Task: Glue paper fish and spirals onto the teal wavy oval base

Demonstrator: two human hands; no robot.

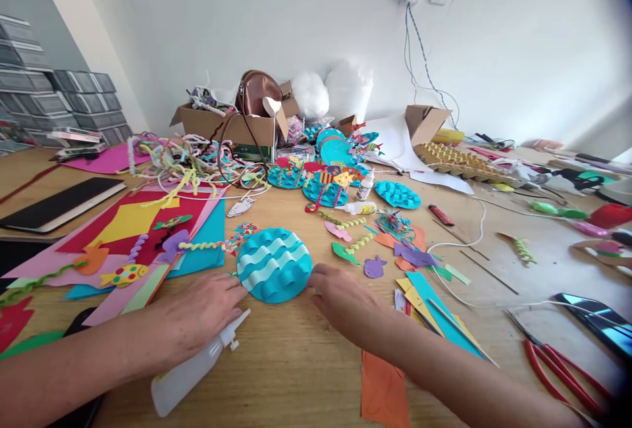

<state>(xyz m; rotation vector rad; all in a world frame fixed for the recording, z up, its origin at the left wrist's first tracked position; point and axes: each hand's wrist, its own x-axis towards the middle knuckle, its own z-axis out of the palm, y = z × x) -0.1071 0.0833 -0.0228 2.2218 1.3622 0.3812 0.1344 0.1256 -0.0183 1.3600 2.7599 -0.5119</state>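
Left hand (210,307) and right hand (343,297) curled at opposite edges of a round, bumpy, pale-striped blue disc (274,267) — grip unclear — apparently positioning it, the next move needing steady fingers.

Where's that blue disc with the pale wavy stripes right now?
In the head view, the striped blue disc sits just left of centre, between the left hand and the right hand, above the whitish squeeze bottle's tip.

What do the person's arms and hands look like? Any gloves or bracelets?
The left hand and right hand are bare, without gloves. The left forearm and right forearm show no sleeves, watch or bracelet. I can't spot any rings either.
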